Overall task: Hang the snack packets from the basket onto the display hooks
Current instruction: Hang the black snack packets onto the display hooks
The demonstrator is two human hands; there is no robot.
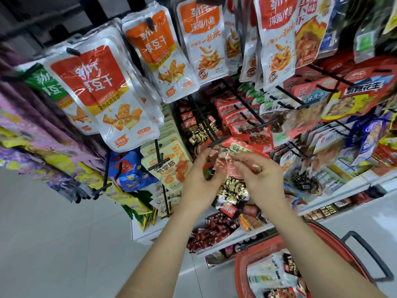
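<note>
Both hands pinch one red snack packet by its clear upper part. The left hand curls thumb and fingers round the packet's left edge, and the right hand grips its right side with bent fingers. The packet is held up in the middle of the scene, its top just beside the tip of a black display hook. The film is blurred there, so I cannot tell whether the hook has entered the packet's hole.

A display rack crowded with hanging packets fills the far side. Large white-and-orange packets hang at far left, red packets just behind the held one, and black-and-gold packets below the hands. A white shelf lower down carries small wrapped snacks. Pale floor tiles spread across the near left. At near right stands a red basket with a black handle, and more packets lie inside it.
</note>
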